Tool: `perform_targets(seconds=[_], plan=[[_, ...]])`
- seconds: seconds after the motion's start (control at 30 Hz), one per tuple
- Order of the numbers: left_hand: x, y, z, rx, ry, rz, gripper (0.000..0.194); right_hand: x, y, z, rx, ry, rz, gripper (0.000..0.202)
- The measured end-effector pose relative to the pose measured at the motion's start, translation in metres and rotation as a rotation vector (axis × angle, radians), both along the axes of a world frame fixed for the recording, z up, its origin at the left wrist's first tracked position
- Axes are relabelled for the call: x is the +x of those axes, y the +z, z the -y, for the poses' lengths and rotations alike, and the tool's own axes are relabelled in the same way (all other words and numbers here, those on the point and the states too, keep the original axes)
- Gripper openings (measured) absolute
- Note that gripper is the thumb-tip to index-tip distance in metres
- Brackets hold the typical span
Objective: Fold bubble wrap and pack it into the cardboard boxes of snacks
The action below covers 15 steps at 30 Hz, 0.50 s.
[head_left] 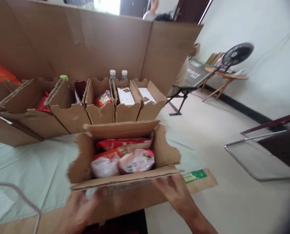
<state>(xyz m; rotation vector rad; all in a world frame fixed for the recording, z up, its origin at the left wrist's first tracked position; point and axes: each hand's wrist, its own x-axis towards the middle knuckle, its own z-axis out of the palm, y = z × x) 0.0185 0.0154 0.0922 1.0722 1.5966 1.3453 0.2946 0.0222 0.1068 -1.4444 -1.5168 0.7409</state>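
An open cardboard box (163, 148) stands at the near edge of the table, its flaps spread. Inside lie red and white snack packets (125, 159). My left hand (80, 209) is blurred at the box's near left corner, under the front flap. My right hand (175, 191) touches the front flap at its near right corner, fingers spread along the cardboard. Whether either hand grips the flap or only rests on it is unclear.
A row of open cardboard bins (99, 110) with packets and small boxes stands behind, two bottles (118, 74) beyond them, a tall cardboard screen (98, 42) at the back. A folding chair (196, 78), a fan (237, 53) and a person (151, 11) are to the right.
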Motion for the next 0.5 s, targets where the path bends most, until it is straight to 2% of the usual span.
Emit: perform_targets(seconds=[0.07, 0.1, 0.17, 0.23, 0.3, 0.37, 0.43, 0.5], plan=[[-0.037, 0.019, 0.005, -0.036, 0.088, -0.106, 0.058, -0.038, 0.015, -0.008, -0.038, 0.152, -0.025, 0.028], [-0.047, 0.030, 0.000, -0.011, 0.083, -0.166, 0.053, -0.052, 0.023, -0.019, -0.040, 0.199, -0.053, 0.034], [-0.050, 0.049, -0.017, 0.083, -0.003, -0.173, 0.049, -0.064, 0.036, -0.040, -0.009, 0.222, -0.106, 0.043], [-0.034, 0.057, -0.031, 0.163, -0.107, -0.114, 0.051, -0.055, 0.040, -0.050, 0.043, 0.146, -0.146, 0.039], [-0.014, 0.052, -0.031, 0.195, -0.196, -0.065, 0.054, -0.034, 0.036, -0.045, 0.105, 0.018, -0.187, 0.031], [-0.006, 0.039, -0.019, 0.136, -0.250, -0.080, 0.052, -0.019, 0.029, -0.030, 0.132, -0.033, -0.212, 0.024], [-0.016, 0.025, -0.002, 0.042, -0.213, -0.155, 0.048, -0.023, 0.022, -0.019, 0.084, 0.059, -0.188, 0.022], [-0.037, 0.018, 0.007, -0.014, -0.100, -0.259, 0.047, -0.044, 0.020, -0.019, 0.016, 0.177, -0.145, 0.025]])
